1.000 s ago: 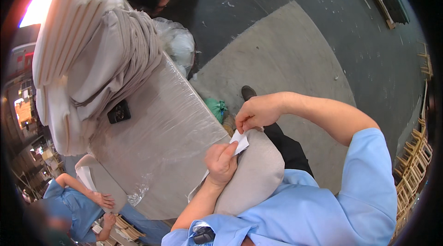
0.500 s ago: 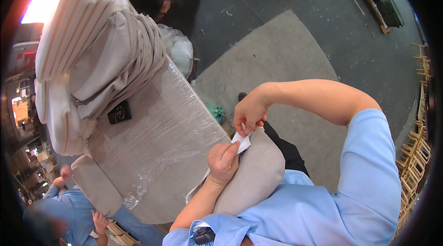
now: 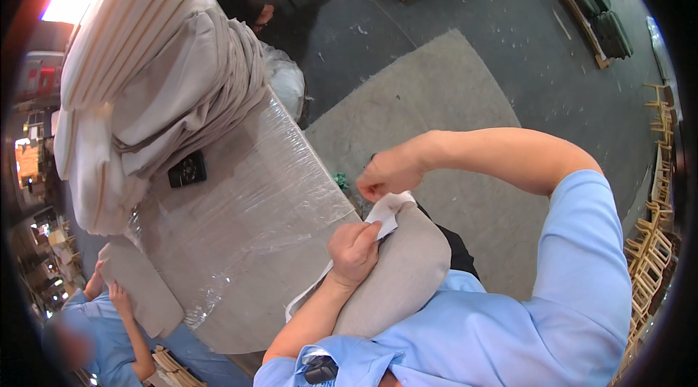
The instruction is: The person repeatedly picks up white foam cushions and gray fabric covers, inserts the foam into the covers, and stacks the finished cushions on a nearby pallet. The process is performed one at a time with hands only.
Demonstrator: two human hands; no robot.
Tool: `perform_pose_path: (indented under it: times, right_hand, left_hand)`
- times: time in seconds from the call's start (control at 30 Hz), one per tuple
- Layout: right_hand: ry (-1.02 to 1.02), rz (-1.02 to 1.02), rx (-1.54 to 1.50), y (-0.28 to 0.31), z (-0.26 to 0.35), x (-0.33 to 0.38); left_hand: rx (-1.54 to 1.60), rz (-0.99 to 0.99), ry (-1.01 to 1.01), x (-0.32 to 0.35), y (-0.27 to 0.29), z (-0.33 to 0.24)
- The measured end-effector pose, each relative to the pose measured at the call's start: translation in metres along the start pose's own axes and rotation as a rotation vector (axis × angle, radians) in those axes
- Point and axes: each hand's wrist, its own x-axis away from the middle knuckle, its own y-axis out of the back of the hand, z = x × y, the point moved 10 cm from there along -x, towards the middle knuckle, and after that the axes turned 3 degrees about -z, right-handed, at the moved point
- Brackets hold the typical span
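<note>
A grey fabric cushion (image 3: 411,260) rests against my body, its narrow end pointing away from me. My left hand (image 3: 353,250) is closed on a white fabric flap (image 3: 383,217) along the cushion's left edge, thumb pressed on top. Just beyond the cushion's far end, my right hand (image 3: 391,171) is held in the air with its fingers drawn together, a little apart from the flap. Whatever its fingertips may pinch is hidden or too small to make out.
A plastic-wrapped table (image 3: 247,205) stands at my left, bearing stacked white padding (image 3: 138,31), folded grey fabric (image 3: 189,89) and a black box-like object (image 3: 187,170). At lower left, a co-worker (image 3: 109,329) holds a grey cushion (image 3: 142,289). Wooden frames (image 3: 651,242) line the right.
My right hand has moved off the cushion's end, slightly left and away, leaving more white flap exposed. My left hand keeps its grip. The co-worker's hands have both come onto their cushion.
</note>
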Motion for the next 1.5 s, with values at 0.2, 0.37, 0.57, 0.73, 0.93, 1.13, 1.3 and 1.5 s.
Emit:
perform_pose_path:
  times: [0.2, 0.37, 0.57, 0.73, 0.93, 1.13, 1.3, 1.5]
  right_hand:
    - [-0.011, -0.080, -0.041, 0.027, 0.015, 0.008]
    - [-0.118, 0.214, -0.170, -0.026, -0.011, 0.004]
    - [-0.085, 0.186, -0.122, -0.026, -0.013, -0.001]
    - [0.028, 0.017, 0.275, 0.002, 0.028, 0.017]
    - [-0.147, 0.076, -0.268, -0.027, -0.034, 0.010]
    - [-0.176, 0.080, -0.461, -0.029, -0.039, 0.010]
    - [-0.146, -0.202, -0.470, -0.043, -0.032, 0.028]
    - [-0.235, -0.189, -0.730, -0.078, -0.043, 0.053]
  left_hand:
    - [-0.020, -0.011, 0.003, 0.002, 0.000, 0.001]
    - [-0.002, -0.006, 0.011, 0.003, 0.002, 0.001]
    - [0.036, -0.005, 0.006, 0.003, 0.001, 0.001]
    - [0.035, -0.016, 0.073, 0.005, 0.002, 0.013]
    - [0.075, -0.009, 0.084, 0.001, 0.000, 0.014]
    - [0.194, 0.138, 0.466, 0.012, -0.021, 0.049]
    - [0.362, 0.339, 0.830, 0.038, -0.043, 0.059]
    - [0.285, 0.343, 0.753, 0.038, -0.049, 0.019]
